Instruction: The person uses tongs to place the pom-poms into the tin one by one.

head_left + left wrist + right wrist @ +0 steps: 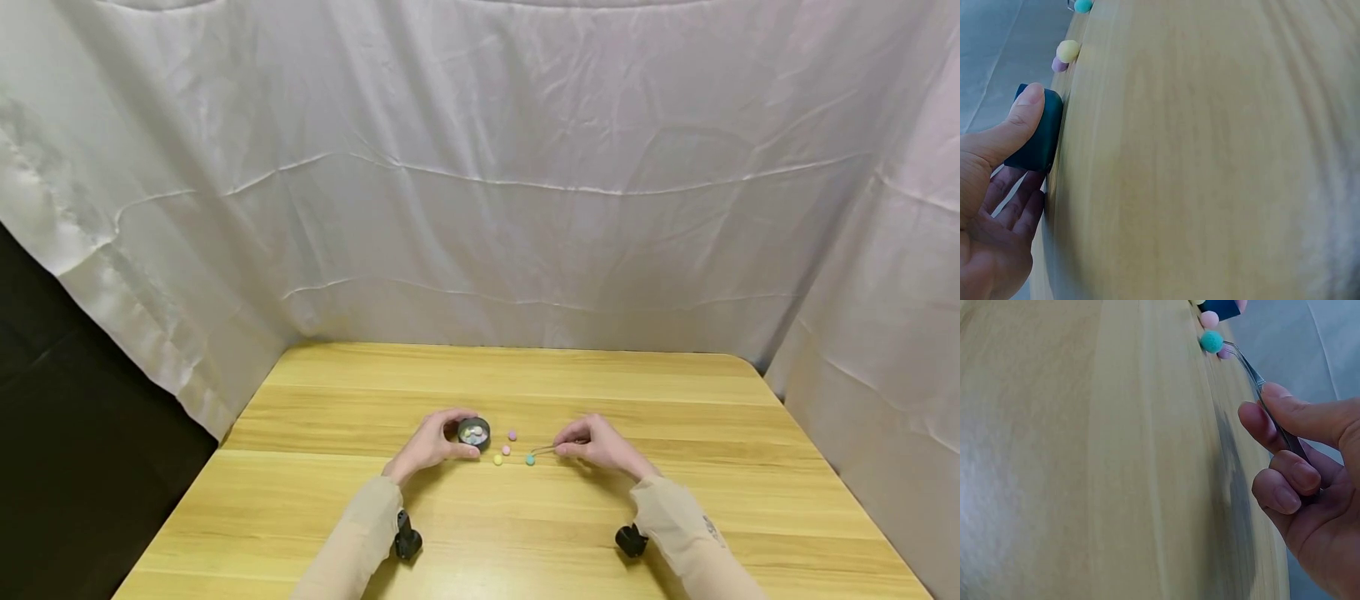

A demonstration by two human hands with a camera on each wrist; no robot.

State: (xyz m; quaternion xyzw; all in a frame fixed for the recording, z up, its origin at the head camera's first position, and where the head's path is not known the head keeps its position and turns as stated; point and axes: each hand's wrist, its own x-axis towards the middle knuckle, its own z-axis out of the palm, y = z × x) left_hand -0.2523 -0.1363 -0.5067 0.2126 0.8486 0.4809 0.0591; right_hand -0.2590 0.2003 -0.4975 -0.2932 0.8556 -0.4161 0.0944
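Note:
My left hand (431,442) grips a small dark round container (476,422) between thumb and fingers, its wall (1044,137) upright on the table in the left wrist view. Several pale pompoms lie inside it. My right hand (600,447) pinches metal tweezers (1250,370) with bent tips. Those tips reach a teal pompom (1211,342); whether they clasp it I cannot tell. Between the hands, a pink pompom (506,450), a yellow pompom (498,460) and a purple pompom (512,435) lie loose on the wood.
A light wooden table (525,533) spans the front, its far edge against a pale hanging curtain (525,233). Dark cloth (75,400) shows at the left. Black wrist cameras sit on both sleeves, one at the left wrist (407,537) and one at the right wrist (632,541).

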